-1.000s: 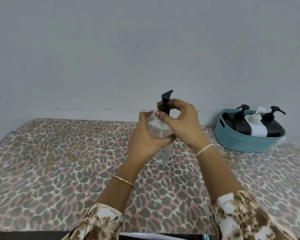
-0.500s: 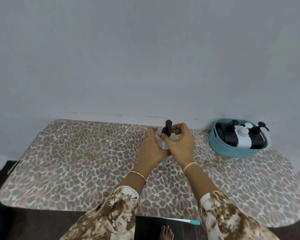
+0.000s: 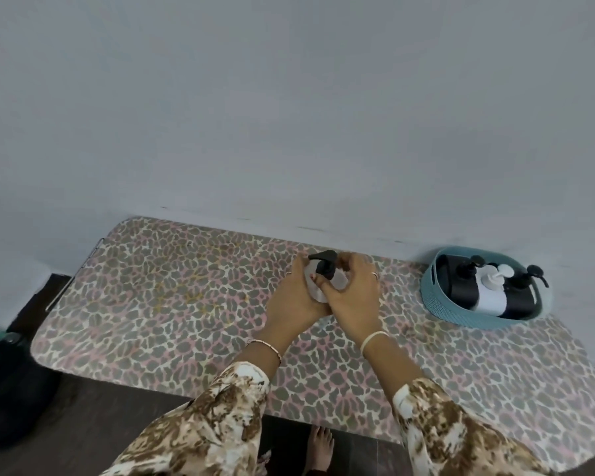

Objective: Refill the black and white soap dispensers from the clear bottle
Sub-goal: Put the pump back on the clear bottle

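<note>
Head view: a bottle (image 3: 339, 278) of clear plastic sits mid-desk, toward the back edge, between both hands. The left hand (image 3: 293, 302) is curled round its body from the left. The right hand (image 3: 353, 301) comes in from the right, its fingers bent round the black pump (image 3: 324, 264) at the neck, thumb against the collar. The bottle's base is hidden by the hands, so whether it rests on the desk (image 3: 152, 304) cannot be told. At the desk's far right corner, well apart from the hands, a teal basket (image 3: 461, 313) holds three dispensers lying side by side: a black one (image 3: 461, 287), a white one (image 3: 494, 294) in the middle, and another black one (image 3: 521, 297). A bare foot (image 3: 318, 448) shows on the floor below the desk's near edge.
</note>
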### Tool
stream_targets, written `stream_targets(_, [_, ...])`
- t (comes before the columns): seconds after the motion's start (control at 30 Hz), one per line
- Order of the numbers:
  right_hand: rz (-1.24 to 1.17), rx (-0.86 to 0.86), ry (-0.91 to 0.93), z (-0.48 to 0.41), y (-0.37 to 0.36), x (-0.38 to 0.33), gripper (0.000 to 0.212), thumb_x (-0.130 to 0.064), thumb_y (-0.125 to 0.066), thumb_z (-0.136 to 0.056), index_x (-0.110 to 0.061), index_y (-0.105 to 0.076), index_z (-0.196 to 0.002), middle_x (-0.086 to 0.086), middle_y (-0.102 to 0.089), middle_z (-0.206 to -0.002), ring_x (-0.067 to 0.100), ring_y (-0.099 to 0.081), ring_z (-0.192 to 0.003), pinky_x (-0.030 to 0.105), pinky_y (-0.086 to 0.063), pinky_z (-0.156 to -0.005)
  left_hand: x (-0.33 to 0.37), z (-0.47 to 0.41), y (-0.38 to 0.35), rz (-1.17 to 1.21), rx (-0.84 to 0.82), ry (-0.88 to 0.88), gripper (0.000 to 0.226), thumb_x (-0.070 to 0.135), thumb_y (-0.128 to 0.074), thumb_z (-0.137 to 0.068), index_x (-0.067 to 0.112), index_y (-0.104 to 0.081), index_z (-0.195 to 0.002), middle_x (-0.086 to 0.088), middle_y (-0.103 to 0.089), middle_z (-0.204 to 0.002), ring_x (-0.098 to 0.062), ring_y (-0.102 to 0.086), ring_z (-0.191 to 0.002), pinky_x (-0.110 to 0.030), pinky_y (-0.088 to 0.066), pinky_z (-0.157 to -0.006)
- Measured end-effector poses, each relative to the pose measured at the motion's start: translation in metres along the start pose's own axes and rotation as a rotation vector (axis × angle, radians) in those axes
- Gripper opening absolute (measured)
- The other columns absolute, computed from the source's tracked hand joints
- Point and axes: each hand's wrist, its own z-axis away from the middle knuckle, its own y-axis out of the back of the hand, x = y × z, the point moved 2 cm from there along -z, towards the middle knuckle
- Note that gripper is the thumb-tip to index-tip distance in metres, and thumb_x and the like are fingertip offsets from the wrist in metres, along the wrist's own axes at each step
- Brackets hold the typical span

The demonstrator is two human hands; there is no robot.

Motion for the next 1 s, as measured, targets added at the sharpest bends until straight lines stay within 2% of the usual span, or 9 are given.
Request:
stream_targets(0.1, [-0.033,-0.158,0.102,0.0,-0.002,0.005,0.028,-0.02,-0.061,-0.091,-0.021,-0.056,-0.119,-0.003,-0.059,-0.113,0.017,-0.053,-0.109,0.031,-0.044,-0.092,0.001,-0.001,0.002,-0.023,-0.024,0.014,0.078,0.044,-0.077,-0.063,0.027,-0.031,-0.123,0.007,-0.064,-0.09,-0.015,-0.065,-0.074,-0.037,-0.055,-0.062])
stream_targets(0.17, [0.018,-0.146,0.122,0.002,0.001,0.006,0.027,-0.012,-0.057,-0.093,-0.015,-0.059,-0.119,0.001,-0.061,-0.111,0.019,-0.053,-0.107,0.031,-0.042,-0.092,0.001,0.0,0.002,-0.022,-0.023,0.013,0.079,0.047,-0.076,-0.061,0.027,-0.031,-0.122,0.006,-0.065,-0.09,-0.017,-0.065,-0.075,-0.039,-0.056,-0.063])
stream_targets(0.27, [0.212,-0.091,0.112,0.001,0.0,0.001,0.019,-0.018,-0.057,-0.091,-0.019,-0.062,-0.11,-0.003,-0.064,-0.105,0.018,-0.053,-0.105,0.036,-0.035,-0.095,0.001,0.001,0.002,-0.027,-0.007,0.019,0.073,0.049,-0.068,-0.06,0.029,-0.032,-0.12,0.007,-0.065,-0.089,-0.017,-0.065,-0.075,-0.04,-0.056,-0.065])
stream_targets(0.33, [0.334,-0.075,0.116,-0.001,-0.001,-0.002,0.016,-0.022,-0.057,-0.091,-0.02,-0.061,-0.106,-0.005,-0.064,-0.101,0.017,-0.053,-0.102,0.034,-0.028,-0.094,0.001,0.001,0.003,-0.027,0.001,0.024,0.069,0.049,-0.066,-0.061,0.031,-0.032,-0.118,0.008,-0.064,-0.089,-0.017,-0.065,-0.075,-0.04,-0.056,-0.065])
stream_targets(0.47, [0.405,-0.076,0.147,0.001,-0.005,-0.003,0.016,-0.021,-0.057,-0.091,-0.014,-0.061,-0.105,0.0,-0.063,-0.104,0.023,-0.054,-0.1,0.037,-0.035,-0.091,0.0,0.001,0.005,-0.099,0.02,0.02,0.055,0.045,-0.062,-0.07,0.03,-0.031,-0.113,0.008,-0.062,-0.082,-0.016,-0.063,-0.072,-0.037,-0.055,-0.064])
stream_targets(0.6, [0.36,-0.125,0.138,0.0,-0.01,-0.003,0.021,-0.014,-0.055,-0.091,-0.008,-0.059,-0.111,0.007,-0.059,-0.11,0.026,-0.052,-0.102,0.036,-0.043,-0.089,0.0,0.0,0.007,-0.165,0.016,0.006,0.054,0.041,-0.061,-0.077,0.026,-0.03,-0.117,0.007,-0.06,-0.078,-0.016,-0.062,-0.069,-0.03,-0.048,-0.058])
stream_targets(0.77, [0.575,-0.024,0.119,0.002,-0.01,-0.007,0.022,-0.024,-0.052,-0.095,-0.008,-0.06,-0.108,0.007,-0.061,-0.108,0.027,-0.054,-0.102,0.039,-0.034,-0.091,0.004,-0.002,0.006,-0.323,0.071,-0.061,0.04,0.043,-0.049,-0.085,0.024,-0.029,-0.114,0.004,-0.058,-0.08,-0.017,-0.057,-0.063,-0.029,-0.042,-0.052])
stream_targets(0.93, [0.604,0.154,0.067,0.006,-0.015,-0.01,0.017,-0.024,-0.062,-0.088,-0.008,-0.064,-0.094,0.008,-0.065,-0.094,0.029,-0.059,-0.091,0.038,-0.03,-0.083,0.003,-0.004,0.004,-0.286,0.107,-0.14,0.033,0.036,-0.046,-0.089,0.021,-0.033,-0.116,0.006,-0.051,-0.076,-0.02,-0.058,-0.066,-0.032,-0.042,-0.054])
stream_targets(1.0, [0.616,0.191,0.048,0.009,-0.018,-0.01,0.017,-0.024,-0.064,-0.086,-0.008,-0.065,-0.093,0.009,-0.065,-0.094,0.029,-0.058,-0.092,0.038,-0.029,-0.083,0.002,-0.004,0.005,-0.275,0.111,-0.151,0.03,0.035,-0.046,-0.09,0.02,-0.034,-0.115,0.004,-0.052,-0.079,-0.021,-0.057,-0.068,-0.033,-0.042,-0.055])
